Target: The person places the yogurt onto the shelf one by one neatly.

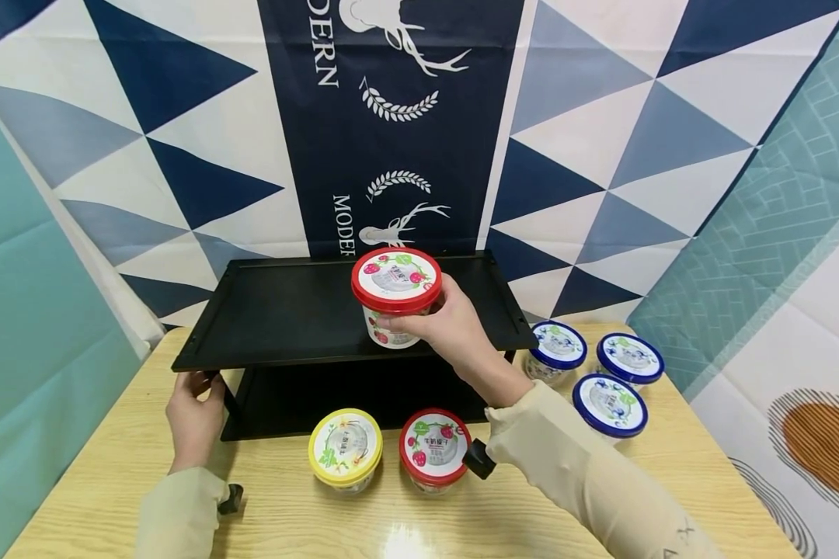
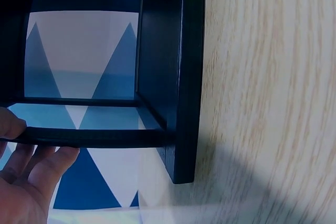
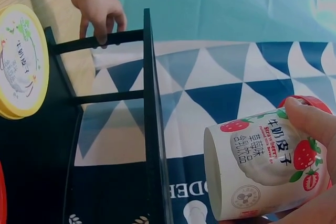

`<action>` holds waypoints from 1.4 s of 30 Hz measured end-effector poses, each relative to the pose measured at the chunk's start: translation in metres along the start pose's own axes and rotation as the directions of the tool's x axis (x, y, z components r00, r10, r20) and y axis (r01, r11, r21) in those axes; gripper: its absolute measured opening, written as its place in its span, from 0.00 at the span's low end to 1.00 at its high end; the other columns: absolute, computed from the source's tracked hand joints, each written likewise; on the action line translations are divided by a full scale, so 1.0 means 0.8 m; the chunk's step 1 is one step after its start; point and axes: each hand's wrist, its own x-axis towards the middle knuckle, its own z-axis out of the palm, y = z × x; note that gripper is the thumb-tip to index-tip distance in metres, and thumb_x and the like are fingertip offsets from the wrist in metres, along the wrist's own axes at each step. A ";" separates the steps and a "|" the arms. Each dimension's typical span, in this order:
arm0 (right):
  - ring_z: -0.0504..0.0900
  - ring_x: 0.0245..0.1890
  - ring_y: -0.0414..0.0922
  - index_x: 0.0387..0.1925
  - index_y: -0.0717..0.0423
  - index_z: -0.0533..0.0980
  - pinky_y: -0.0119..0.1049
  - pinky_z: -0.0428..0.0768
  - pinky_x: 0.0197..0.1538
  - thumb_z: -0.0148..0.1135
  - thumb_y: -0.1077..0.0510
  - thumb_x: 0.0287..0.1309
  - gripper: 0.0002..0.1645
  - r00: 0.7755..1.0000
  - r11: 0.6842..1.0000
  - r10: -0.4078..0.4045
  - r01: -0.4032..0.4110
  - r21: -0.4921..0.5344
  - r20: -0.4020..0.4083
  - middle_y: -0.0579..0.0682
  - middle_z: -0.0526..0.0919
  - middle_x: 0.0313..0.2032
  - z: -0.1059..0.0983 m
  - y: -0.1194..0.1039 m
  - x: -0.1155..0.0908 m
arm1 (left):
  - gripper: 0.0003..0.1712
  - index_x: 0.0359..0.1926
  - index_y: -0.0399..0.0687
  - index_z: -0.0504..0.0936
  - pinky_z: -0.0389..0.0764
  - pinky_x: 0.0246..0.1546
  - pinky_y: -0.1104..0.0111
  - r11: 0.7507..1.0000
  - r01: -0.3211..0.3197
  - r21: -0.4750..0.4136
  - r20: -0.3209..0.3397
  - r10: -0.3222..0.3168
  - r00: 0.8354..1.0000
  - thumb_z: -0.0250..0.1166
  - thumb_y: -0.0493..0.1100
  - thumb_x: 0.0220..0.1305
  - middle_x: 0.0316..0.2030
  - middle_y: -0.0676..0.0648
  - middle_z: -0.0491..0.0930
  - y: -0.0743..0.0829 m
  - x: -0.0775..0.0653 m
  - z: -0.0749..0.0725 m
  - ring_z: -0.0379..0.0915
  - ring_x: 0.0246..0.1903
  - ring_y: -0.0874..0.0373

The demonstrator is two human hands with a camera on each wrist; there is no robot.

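Observation:
My right hand [image 1: 457,330] grips a strawberry milk tub [image 1: 400,299] with a red lid, holding it over the top board of a black two-tier rack [image 1: 287,310]. In the right wrist view the tub [image 3: 257,166] shows strawberry pictures, and its base is apart from the board. At the rack's left front, my left hand [image 1: 194,423] holds a thin black leg [image 2: 115,138] between thumb and fingers. A yellow-lidded tub [image 1: 346,450] and another red-lidded tub [image 1: 434,450] stand on the table in front of the rack.
To the right of the rack stand three tubs with blue lids, one of them a front tub [image 1: 610,405]. The rack's lower board [image 1: 363,396] lies close over the wooden table [image 1: 273,512]. Patterned cloth [image 1: 566,147] hangs right behind the rack.

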 end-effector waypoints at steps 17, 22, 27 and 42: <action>0.66 0.58 0.47 0.63 0.46 0.58 0.47 0.76 0.57 0.75 0.54 0.42 0.48 1.000 1.000 0.016 -0.016 -0.014 -0.015 0.45 0.69 0.58 0.016 0.005 0.011 | 0.20 0.59 0.43 0.70 0.63 0.34 0.86 1.000 0.008 -0.003 0.020 -0.008 1.000 0.52 0.36 0.66 0.50 0.34 0.77 -0.005 -0.002 0.000 0.74 0.49 0.45; 0.66 0.58 0.46 0.63 0.46 0.59 0.45 0.77 0.57 0.75 0.53 0.42 0.47 1.000 1.000 0.004 -0.004 -0.012 -0.015 0.44 0.69 0.58 0.021 0.006 0.013 | 0.20 0.58 0.44 0.70 0.63 0.34 0.86 1.000 0.009 -0.001 0.014 -0.009 1.000 0.52 0.36 0.65 0.50 0.35 0.77 -0.006 -0.003 -0.001 0.74 0.49 0.45; 0.66 0.58 0.46 0.63 0.46 0.59 0.46 0.76 0.57 0.75 0.54 0.42 0.47 1.000 1.000 -0.001 0.000 -0.010 -0.015 0.44 0.69 0.58 0.026 0.005 0.015 | 0.20 0.58 0.44 0.71 0.62 0.33 0.88 1.000 0.008 0.000 0.008 -0.008 1.000 0.52 0.36 0.65 0.49 0.34 0.77 -0.005 -0.002 -0.003 0.74 0.48 0.45; 0.67 0.58 0.45 0.63 0.46 0.59 0.44 0.77 0.57 0.76 0.53 0.40 0.49 0.999 1.000 0.016 -0.017 -0.010 -0.034 0.43 0.70 0.58 0.045 -0.001 0.026 | 0.20 0.58 0.43 0.70 0.62 0.31 0.90 1.000 0.003 -0.018 0.017 -0.002 1.000 0.52 0.35 0.65 0.50 0.34 0.77 0.000 0.002 -0.002 0.73 0.49 0.45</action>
